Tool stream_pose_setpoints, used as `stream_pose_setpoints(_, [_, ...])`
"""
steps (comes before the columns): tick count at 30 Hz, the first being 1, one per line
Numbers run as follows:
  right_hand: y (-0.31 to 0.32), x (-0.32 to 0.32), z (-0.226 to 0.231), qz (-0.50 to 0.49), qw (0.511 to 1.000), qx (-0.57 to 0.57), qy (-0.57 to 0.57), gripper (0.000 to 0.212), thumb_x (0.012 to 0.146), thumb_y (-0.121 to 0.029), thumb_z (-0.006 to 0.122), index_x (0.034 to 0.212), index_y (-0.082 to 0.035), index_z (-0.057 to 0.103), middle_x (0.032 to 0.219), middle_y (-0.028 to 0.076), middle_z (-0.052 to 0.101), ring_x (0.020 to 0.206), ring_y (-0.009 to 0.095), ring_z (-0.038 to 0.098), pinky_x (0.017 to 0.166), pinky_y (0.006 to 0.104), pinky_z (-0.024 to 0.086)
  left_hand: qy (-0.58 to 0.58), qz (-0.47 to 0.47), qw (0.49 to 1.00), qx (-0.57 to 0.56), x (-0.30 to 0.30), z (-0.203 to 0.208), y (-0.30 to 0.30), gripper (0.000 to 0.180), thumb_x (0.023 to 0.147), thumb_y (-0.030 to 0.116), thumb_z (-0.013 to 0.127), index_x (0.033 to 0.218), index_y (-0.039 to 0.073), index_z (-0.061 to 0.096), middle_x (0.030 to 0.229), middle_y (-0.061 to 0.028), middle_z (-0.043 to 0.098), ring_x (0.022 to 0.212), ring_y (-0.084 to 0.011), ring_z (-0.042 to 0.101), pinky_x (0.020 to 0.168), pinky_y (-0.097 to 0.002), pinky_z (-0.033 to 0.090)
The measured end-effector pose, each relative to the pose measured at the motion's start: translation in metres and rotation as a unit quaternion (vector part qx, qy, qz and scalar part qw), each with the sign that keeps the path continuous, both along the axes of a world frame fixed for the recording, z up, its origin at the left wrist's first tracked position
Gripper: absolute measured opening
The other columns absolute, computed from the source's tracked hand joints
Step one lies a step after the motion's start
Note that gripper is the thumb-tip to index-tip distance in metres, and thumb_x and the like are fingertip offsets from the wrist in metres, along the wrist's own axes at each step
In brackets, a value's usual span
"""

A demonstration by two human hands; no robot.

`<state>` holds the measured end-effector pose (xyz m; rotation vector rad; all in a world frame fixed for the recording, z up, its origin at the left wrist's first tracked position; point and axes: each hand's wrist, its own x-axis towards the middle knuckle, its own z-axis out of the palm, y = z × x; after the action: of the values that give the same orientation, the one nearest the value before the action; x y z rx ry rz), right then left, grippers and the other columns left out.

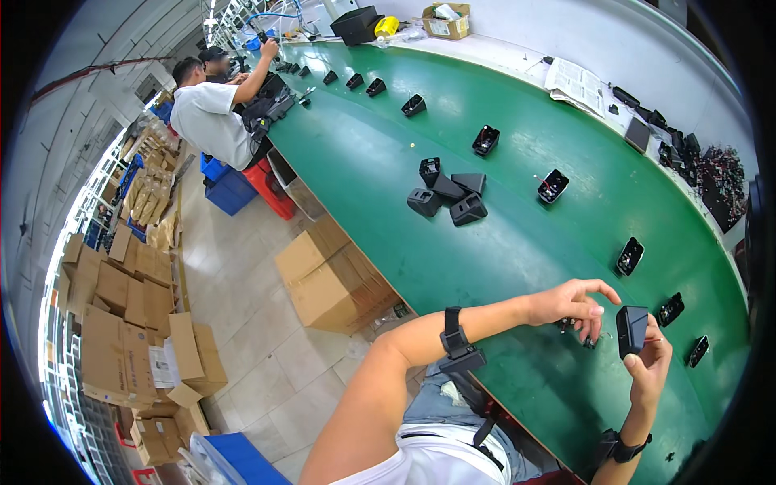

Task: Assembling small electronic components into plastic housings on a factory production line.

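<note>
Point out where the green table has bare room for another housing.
The table is bare between the housing cluster, left forearm and housing row, and between that row and the white ledge. Crowded: the cluster, and around the left hand and right hand, the latter gripping a housing.

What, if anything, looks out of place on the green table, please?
The clustered black housings on the green table look slightly untidy: they lie jumbled at different angles, while other housings form a spaced row. I see nothing clearly spilled or damaged.
</note>
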<state>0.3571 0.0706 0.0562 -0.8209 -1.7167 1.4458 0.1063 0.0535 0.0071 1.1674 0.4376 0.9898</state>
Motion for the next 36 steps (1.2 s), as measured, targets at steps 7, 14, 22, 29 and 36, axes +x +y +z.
stream_pose_setpoints(7, [0.003, 0.017, -0.001, -0.061, 0.997, -0.032, 0.021, 0.043, 0.067, -0.027, 0.081, 0.092, 0.001, 0.061, 0.124, 0.018, 0.054, 0.118, 0.026, 0.049, 0.101, 0.0382, 0.034, -0.023, -0.034, 0.999, -0.011, 0.006, -0.004, 0.007, 0.051, 0.094, 0.033, 0.054, 0.132, 0.001, 0.041, 0.084, -0.0119, 0.067, 0.071, -0.0139, 0.063, 0.063, -0.0251, 0.046])
stream_pose_setpoints(14, [0.021, 0.0, -0.005, 0.01, 0.957, -0.193, 0.216, 0.045, 0.084, -0.023, 0.069, 0.116, 0.006, 0.058, 0.112, 0.01, 0.064, 0.104, 0.017, 0.059, 0.094, 0.0322, 0.045, -0.03, 0.015, 0.998, -0.055, -0.017, -0.006, 0.003, 0.052, 0.092, 0.027, 0.059, 0.133, 0.0, 0.04, 0.087, -0.0129, 0.063, 0.075, -0.0168, 0.06, 0.067, -0.0275, 0.047])
stream_pose_setpoints(22, [0.023, 0.02, -0.01, 0.017, 0.931, -0.258, 0.259, 0.049, 0.087, -0.026, 0.068, 0.123, 0.005, 0.055, 0.124, 0.016, 0.058, 0.112, 0.022, 0.059, 0.089, 0.0304, 0.048, 0.305, 0.249, 0.881, 0.262, 0.004, -0.009, 0.001, 0.017, 0.084, 0.007, 0.064, 0.1, 0.004, 0.063, 0.076, -0.0078, 0.067, 0.068, -0.0168, 0.065, 0.06, -0.0291, 0.048])
stream_pose_setpoints(29, [0.036, 0.103, 0.041, -0.21, 0.722, 0.509, -0.42, 0.034, 0.063, -0.011, 0.08, 0.089, -0.005, 0.06, 0.127, 0.013, 0.053, 0.115, 0.035, 0.051, 0.096, 0.0436, 0.043, 0.346, 0.311, 0.832, 0.301, 0.002, 0.002, 0.0, 0.016, 0.08, 0.005, 0.066, 0.095, 0.003, 0.064, 0.078, -0.0083, 0.066, 0.069, -0.0191, 0.064, 0.061, -0.0306, 0.049])
stream_pose_setpoints(36, [0.075, 0.266, 0.004, -0.251, 0.686, 0.327, -0.6, 0.029, 0.064, -0.014, 0.079, 0.087, -0.005, 0.063, 0.129, 0.013, 0.053, 0.118, 0.033, 0.049, 0.095, 0.0415, 0.044, 0.362, 0.312, 0.829, 0.292, 0.001, 0.001, 0.001, 0.018, 0.08, 0.003, 0.064, 0.097, 0.002, 0.064, 0.081, -0.0115, 0.065, 0.073, -0.0231, 0.063, 0.068, -0.0332, 0.05])
